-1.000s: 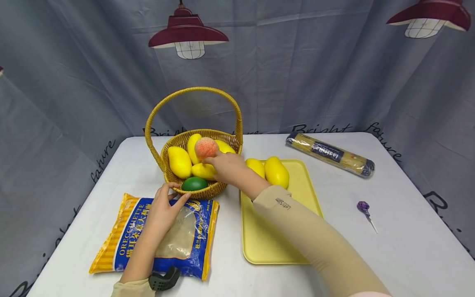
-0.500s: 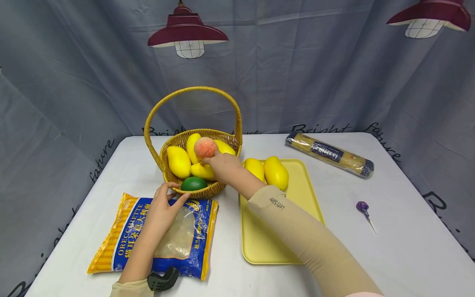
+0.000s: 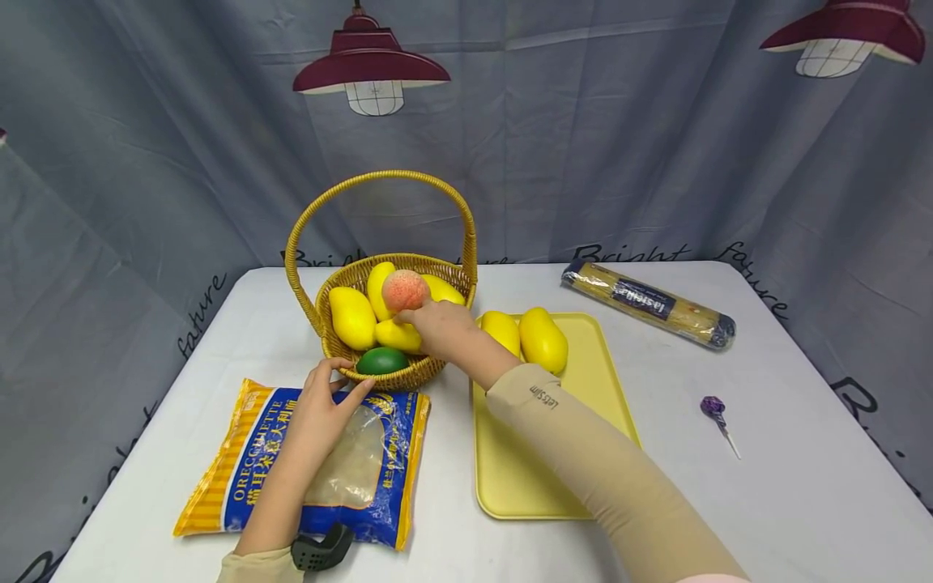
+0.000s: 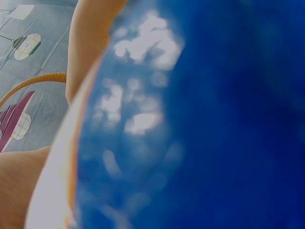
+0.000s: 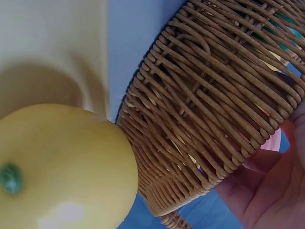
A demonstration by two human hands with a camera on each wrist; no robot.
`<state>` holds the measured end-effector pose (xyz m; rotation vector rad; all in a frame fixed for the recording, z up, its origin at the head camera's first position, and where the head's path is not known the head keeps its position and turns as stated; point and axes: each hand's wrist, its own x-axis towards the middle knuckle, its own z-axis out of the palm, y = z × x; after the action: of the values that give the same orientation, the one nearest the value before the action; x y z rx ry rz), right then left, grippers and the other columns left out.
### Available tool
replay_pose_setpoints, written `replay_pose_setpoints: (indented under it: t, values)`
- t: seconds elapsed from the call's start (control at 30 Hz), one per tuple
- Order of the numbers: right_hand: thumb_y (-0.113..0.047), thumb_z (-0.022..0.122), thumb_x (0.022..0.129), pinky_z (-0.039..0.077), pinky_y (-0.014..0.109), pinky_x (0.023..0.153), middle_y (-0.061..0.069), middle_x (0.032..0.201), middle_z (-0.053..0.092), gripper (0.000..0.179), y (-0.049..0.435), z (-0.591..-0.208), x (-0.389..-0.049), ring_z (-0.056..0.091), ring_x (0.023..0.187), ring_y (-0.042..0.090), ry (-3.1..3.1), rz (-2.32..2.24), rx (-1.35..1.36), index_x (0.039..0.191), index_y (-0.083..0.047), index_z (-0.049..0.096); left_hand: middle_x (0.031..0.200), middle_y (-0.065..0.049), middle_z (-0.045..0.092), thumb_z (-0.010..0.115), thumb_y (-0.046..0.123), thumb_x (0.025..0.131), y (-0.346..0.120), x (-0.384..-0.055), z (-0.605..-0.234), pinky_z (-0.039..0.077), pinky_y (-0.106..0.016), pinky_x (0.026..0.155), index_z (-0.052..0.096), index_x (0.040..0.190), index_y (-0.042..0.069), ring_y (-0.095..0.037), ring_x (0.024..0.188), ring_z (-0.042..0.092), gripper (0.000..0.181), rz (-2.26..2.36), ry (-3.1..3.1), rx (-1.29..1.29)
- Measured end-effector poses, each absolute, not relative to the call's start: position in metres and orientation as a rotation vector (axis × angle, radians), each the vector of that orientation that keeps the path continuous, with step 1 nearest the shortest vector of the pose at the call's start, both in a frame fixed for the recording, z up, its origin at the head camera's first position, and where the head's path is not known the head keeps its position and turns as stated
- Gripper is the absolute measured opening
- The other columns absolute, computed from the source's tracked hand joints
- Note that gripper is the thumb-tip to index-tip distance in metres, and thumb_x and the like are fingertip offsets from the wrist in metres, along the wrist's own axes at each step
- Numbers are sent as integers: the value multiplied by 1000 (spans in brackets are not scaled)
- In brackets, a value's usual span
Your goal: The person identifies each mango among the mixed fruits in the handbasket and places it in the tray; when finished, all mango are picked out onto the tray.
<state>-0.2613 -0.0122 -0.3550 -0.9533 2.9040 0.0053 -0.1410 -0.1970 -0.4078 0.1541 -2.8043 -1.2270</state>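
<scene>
My right hand [image 3: 448,324] reaches over the right rim of the wicker basket [image 3: 408,380] and holds a pink-orange peach [image 3: 405,290]. The peach sits on top of several yellow mangoes [image 3: 353,318] in the basket, and a green oval fruit [image 3: 382,360] lies at the front. In the right wrist view, the basket's woven side [image 5: 200,105] hides most of the fingers. My left hand [image 3: 321,409] holds the basket's front rim, fingers at the edge and thumb outside. Beneath the left forearm lies a blue and yellow bag of orecchiette [image 3: 350,470], which fills most of the left wrist view.
Right of the basket is a yellow tray [image 3: 525,478] bearing mangoes [image 3: 543,340] at its far end, under and beside my right forearm. A spaghetti pack [image 3: 649,304] lies at the back right, with a purple lollipop [image 3: 714,407] nearer. The basket handle [image 3: 386,175] arches high.
My right forearm has shifted slightly to the left since a second ago. The peach, the basket and my left hand stay in nearly the same place.
</scene>
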Motion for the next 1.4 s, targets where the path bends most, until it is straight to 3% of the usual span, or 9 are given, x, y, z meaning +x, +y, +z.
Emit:
replay_pose_setpoints:
  t: [0.5,0.83,1.0,1.17,1.27,1.4]
  values:
    - [-26,74,87,52,33,70,14,128,57,56,-1,-339,-252,61,83,25,2928,-109,-1106,138,-31,52,141,-20,38,59,55,91,-197,-141,-407,38,-58,100,43,129,11,-37,122,52,61,-1242,-2807,162]
    - [-31,73,87,51,40,85,12,132,53,63,24,-312,-243,59,102,25,2954,-431,-1025,143,-36,44,140,-22,38,59,54,91,-196,-140,-407,37,-59,100,43,128,10,-38,122,52,60,-1238,-2804,154]
    - [-31,73,87,52,38,79,10,130,51,65,48,-304,-241,58,90,24,2958,-652,-950,144,-36,42,141,-21,37,60,54,91,-197,-140,-408,37,-59,99,43,130,11,-37,122,52,60,-1236,-2801,155]
    - [-33,73,87,50,35,71,6,113,55,66,79,-303,-235,54,82,22,2995,-805,-883,144,-37,41,141,-21,38,60,53,91,-197,-141,-408,37,-59,100,43,130,10,-37,122,52,60,-1239,-2799,148]
    - [-32,73,87,51,35,72,6,112,57,66,101,-303,-229,56,88,23,3007,-907,-858,145,-34,42,141,-21,38,60,53,91,-196,-141,-409,38,-58,99,43,130,10,-37,122,52,60,-1242,-2800,149]
    - [-29,73,88,54,36,77,7,126,55,67,131,-304,-223,57,102,25,2987,-1047,-795,146,-30,41,142,-21,37,60,54,90,-197,-140,-409,38,-58,99,43,130,10,-37,122,53,61,-1245,-2798,157]
